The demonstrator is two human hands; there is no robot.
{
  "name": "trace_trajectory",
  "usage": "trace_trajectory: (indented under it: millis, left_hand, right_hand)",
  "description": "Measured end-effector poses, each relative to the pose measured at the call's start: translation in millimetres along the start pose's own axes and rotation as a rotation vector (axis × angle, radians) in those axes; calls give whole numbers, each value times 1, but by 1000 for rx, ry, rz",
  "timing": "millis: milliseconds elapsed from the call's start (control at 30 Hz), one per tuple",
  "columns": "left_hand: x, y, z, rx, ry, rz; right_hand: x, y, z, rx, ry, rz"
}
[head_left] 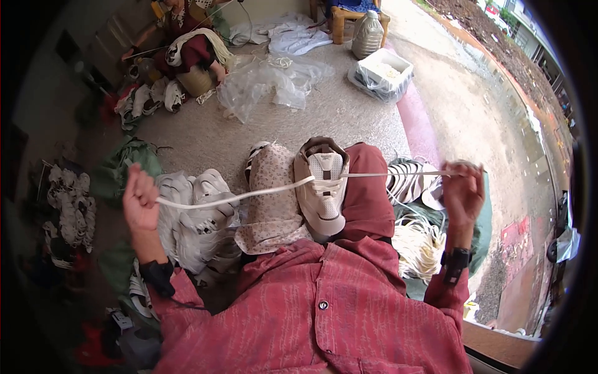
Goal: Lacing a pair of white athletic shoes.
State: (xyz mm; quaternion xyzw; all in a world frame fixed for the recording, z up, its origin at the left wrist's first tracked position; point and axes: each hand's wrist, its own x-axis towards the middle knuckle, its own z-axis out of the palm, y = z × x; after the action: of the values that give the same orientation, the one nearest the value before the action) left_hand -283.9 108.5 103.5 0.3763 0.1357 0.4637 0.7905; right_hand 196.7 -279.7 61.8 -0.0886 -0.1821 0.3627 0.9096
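A beige and white sneaker (324,206) rests between my knees, its toe pointing toward me. A flat white shoelace (243,196) runs through its eyelets and stretches out to both sides. At the left, my left hand (141,197) is closed on one end of the lace, above a pile of white shoes (193,218). Out to the right, my right hand (464,192) pinches the other end, over striped shoes (412,181). Both lace ends look pulled nearly straight. A floral cloth (273,193) covers my left knee.
A bundle of cream laces (418,248) lies below my right forearm. Green sacking (128,163) is at the left, with more shoes (67,209) beyond. Ahead are crumpled clear plastic (274,87), a white box (385,67) and a seated person (187,47) beside shoes.
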Motion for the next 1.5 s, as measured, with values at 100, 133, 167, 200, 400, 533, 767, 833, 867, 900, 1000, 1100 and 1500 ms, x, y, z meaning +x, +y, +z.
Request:
trace_trajectory:
  millis: [100,133,167,200,400,533,767,833,867,900,1000,1100,1500]
  left_hand:
    - [21,-43,29,362,94,-198]
    - [25,-58,40,454,51,-223]
    - [30,-75,49,541,6,-252]
    - [36,-93,58,597,-66,-296]
    - [71,-200,94,712,-441,-271]
    - [75,-240,98,1050,-611,-89]
    - [84,-248,121,1404,-759,-39]
    - [84,-248,122,1418,-756,-75]
    - [84,-248,122,1424,-766,-93]
    - [83,-249,121,1428,-774,-113]
    - [79,-252,116,1372,-763,-77]
    - [76,-255,115,1364,-740,-51]
    - [77,-252,110,1130,-597,-96]
  right_hand:
    - [-18,-43,-4,22,61,-89]
    - [-24,-57,-13,-15,129,-113]
    - [-31,-70,-22,-57,196,-139]
    - [-38,-84,-33,-81,180,-129]
    - [-62,-161,-120,-13,302,39]
    - [-21,-78,-76,-640,496,-131]
    - [-2,93,-5,-1401,-46,266]
    - [-3,131,-2,-1788,-205,197]
    - [-1,144,-3,-1785,-203,197]
    - [0,155,-4,-1805,-308,98]
    - [5,169,-11,-1876,-418,-42]
    - [3,178,-10,-1995,-403,-117]
    - [15,186,-26,-1708,-373,84]
